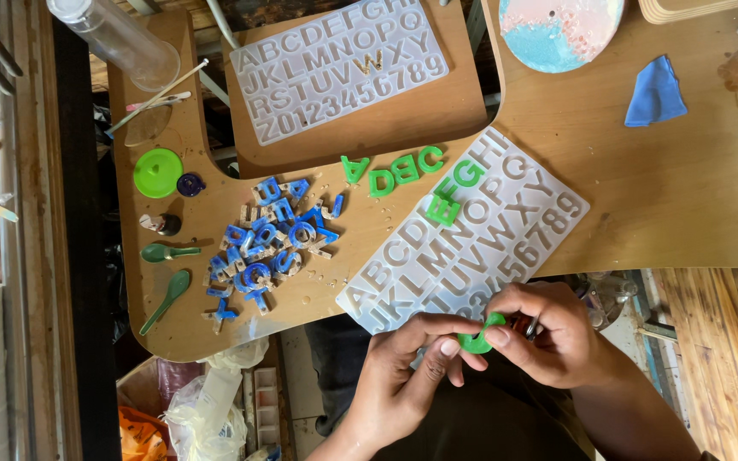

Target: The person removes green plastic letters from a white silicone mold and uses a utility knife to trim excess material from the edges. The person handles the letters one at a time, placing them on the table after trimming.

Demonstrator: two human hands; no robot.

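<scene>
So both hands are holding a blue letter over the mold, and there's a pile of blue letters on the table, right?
Not quite. The letter pinched between the left hand and the right hand is green, not blue, as the head view shows. The rest is right: it's held near the lower edge of the mold, and a pile of blue letters lies on the table.

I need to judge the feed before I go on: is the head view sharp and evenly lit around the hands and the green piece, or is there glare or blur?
Head view: even, soft daylight, no hard shadows; the green piece between left hand and right hand is sharp; the translucent letter mould shows mild sheen, not glare; the frame's left edge is dimmer and cluttered.
</scene>
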